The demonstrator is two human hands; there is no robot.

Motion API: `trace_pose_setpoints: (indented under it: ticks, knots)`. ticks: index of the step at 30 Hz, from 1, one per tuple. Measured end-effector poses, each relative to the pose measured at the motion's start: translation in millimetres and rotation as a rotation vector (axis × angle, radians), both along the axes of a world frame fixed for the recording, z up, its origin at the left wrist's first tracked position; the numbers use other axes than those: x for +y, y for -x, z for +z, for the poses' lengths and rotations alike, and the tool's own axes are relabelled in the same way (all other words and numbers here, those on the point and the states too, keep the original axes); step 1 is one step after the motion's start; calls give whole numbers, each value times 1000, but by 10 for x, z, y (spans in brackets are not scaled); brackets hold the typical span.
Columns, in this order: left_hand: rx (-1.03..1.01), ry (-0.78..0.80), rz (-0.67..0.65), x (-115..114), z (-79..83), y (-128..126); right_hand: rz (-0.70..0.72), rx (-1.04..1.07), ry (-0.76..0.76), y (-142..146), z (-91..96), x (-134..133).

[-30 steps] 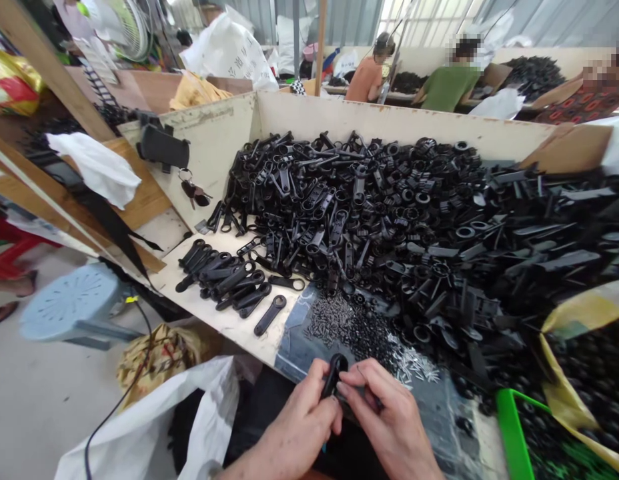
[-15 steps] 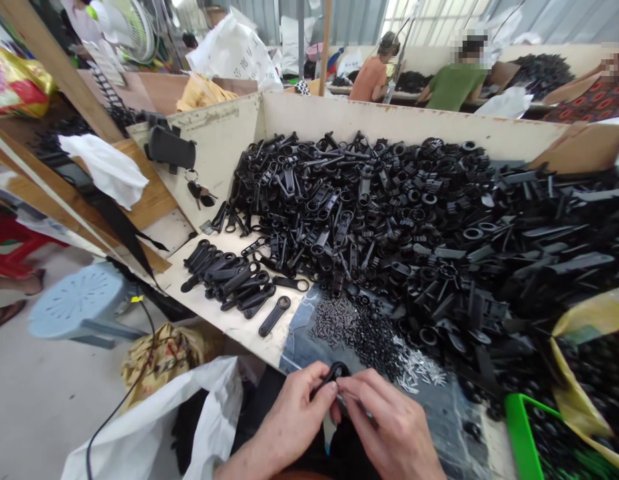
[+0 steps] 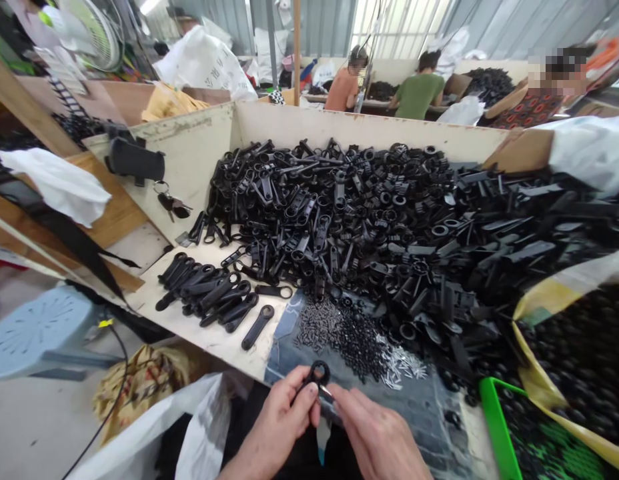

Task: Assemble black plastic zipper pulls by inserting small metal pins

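Observation:
Low at the front, my left hand [image 3: 284, 417] grips a black plastic part with a ring-shaped end [image 3: 319, 372], its ring pointing up and away from me. My right hand [image 3: 377, 427] is closed beside it. A thin silver metal piece [image 3: 326, 392] shows between the right fingertips and the ring part; its full shape is hidden. Just beyond my hands, small grey pieces [image 3: 317, 323], small black pieces [image 3: 359, 347] and silver pins [image 3: 402, 365] lie in loose heaps on a dark mat [image 3: 284, 347]. Several finished-looking black ring-ended handles [image 3: 209, 287] lie to the left.
A large pile of black plastic parts [image 3: 314, 207] fills the walled bench. On the right are a green bin [image 3: 499, 427] and a yellow-edged sack [image 3: 534, 313] of black pieces. A white sack [image 3: 204, 427] and blue stool [image 3: 39, 330] stand left. People sit farther back.
The view has turned, so the bench appears shifted left. My right fingers have drawn slightly back from the ring, which now shows more openly with the silver piece at its side.

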State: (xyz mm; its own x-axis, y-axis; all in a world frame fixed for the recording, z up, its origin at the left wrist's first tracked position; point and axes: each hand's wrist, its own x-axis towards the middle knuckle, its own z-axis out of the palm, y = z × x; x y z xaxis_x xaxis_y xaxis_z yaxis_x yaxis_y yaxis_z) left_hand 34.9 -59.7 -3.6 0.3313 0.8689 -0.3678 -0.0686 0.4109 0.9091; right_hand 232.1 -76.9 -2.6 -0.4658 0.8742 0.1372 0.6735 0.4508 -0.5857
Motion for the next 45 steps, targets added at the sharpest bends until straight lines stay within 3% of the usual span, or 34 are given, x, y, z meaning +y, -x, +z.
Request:
trace_pose_setpoints:
  ticks: [4, 11, 17, 23, 28, 33, 39, 45]
  knots:
    - [4, -10, 16, -4, -18, -2, -19, -25, 37, 35, -43, 7]
    - [17, -36, 6, 0, -77, 3, 8, 176, 178, 128, 191, 56]
    - [54, -66, -4, 9, -123, 14, -16, 216, 169, 154, 246, 76]
    - [89, -52, 39, -6, -116, -9, 11, 72, 260, 142, 227, 103]
    - [111, -40, 75, -20, -144, -69, -28, -204, 192, 178, 138, 79]
    - [136, -53, 126, -29, -142, -122, -42, -451, 244, 284, 227, 119]
    - [207, -114, 124, -53, -131, -124, -65, -481, 318, 309, 396, 179]
    - [270, -174, 102, -51, -185, -113, -78, -403, 372, 316, 433, 156]
